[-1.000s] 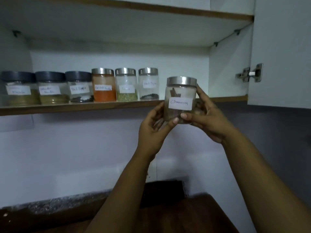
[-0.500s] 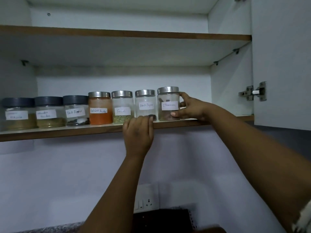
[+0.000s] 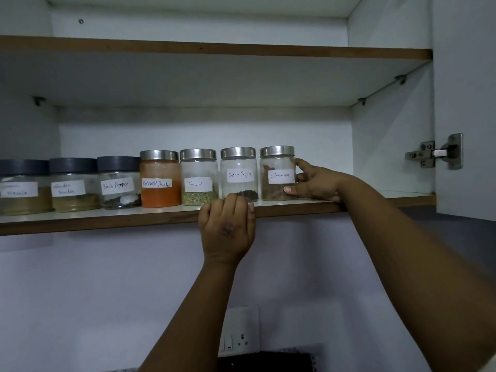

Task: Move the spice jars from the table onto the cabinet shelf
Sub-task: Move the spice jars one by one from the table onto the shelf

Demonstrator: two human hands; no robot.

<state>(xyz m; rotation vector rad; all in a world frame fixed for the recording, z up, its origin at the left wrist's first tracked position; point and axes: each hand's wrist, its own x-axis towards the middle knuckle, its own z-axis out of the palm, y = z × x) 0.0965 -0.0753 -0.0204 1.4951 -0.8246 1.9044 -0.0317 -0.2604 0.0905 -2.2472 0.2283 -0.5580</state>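
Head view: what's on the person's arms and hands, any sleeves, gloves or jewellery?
Both forearms are bare, no sleeves showing. The left hand and right hand have no gloves, and no rings or watch are visible. Fingernails look short and unpainted.

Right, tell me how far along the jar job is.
Done: seven labelled jars stand in a row on the lower shelf. In hand: the right hand is on the cinnamon jar, which already rests upright at the row's right end; the left hand grips the shelf edge. Left: letting go. The table is out of view, so remaining jars cannot be judged.
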